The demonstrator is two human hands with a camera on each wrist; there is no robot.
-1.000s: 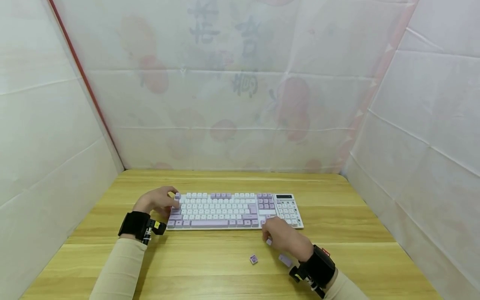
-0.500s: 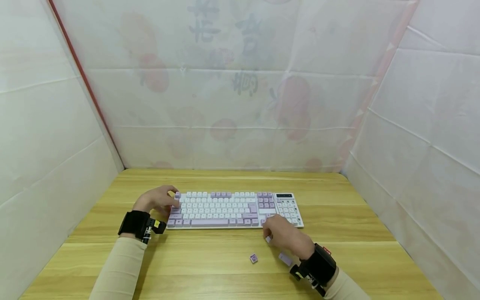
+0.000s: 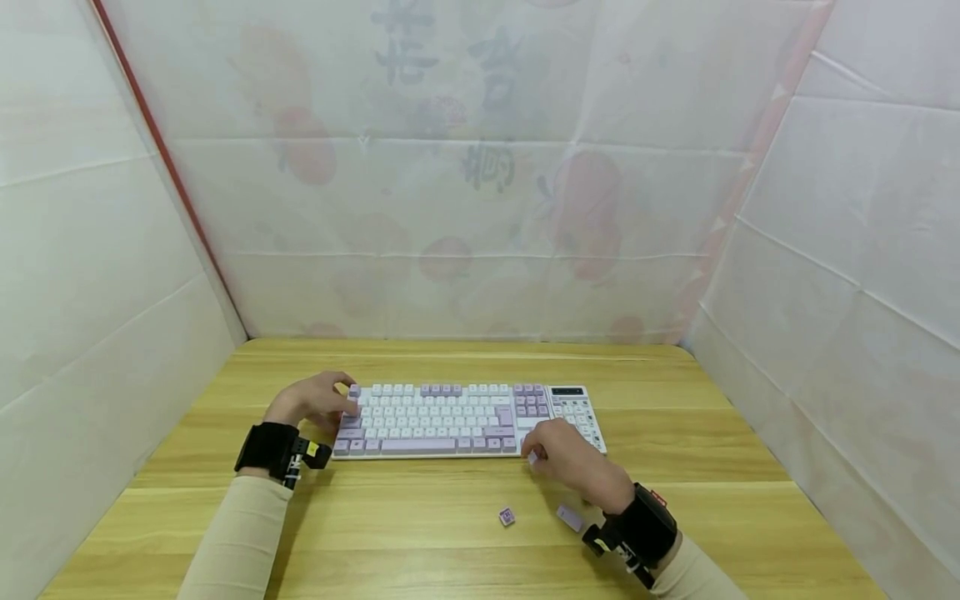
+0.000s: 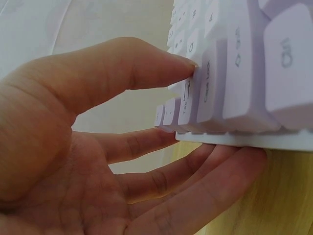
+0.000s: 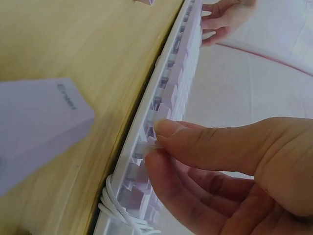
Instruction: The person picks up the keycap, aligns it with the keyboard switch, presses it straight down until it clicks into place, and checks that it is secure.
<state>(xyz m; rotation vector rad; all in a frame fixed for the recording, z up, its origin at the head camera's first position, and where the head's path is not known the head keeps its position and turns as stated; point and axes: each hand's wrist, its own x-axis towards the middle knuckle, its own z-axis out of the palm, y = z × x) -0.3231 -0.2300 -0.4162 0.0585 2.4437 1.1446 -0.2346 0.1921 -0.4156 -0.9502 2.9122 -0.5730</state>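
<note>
Mostly, the keycap [image 3: 533, 457] in the right hand [image 3: 562, 454] is hidden by the fingertips, so its marking cannot be read. This hand covers also a lower right part of the keyboard [image 3: 420, 423], which lies below the centre of the head frame. In the right wrist view, the Enter key [image 5: 46, 122] is cut by the left edge. The right hand pinches its keycap between thumb and finger, over the keyboard's near edge. The left hand [image 3: 315, 398] grips the keyboard's left end, thumb on the Tab key [image 4: 188, 110], other fingers at the underside. Both arms [image 3: 236, 537] enter from the bottom of the head frame.
</note>
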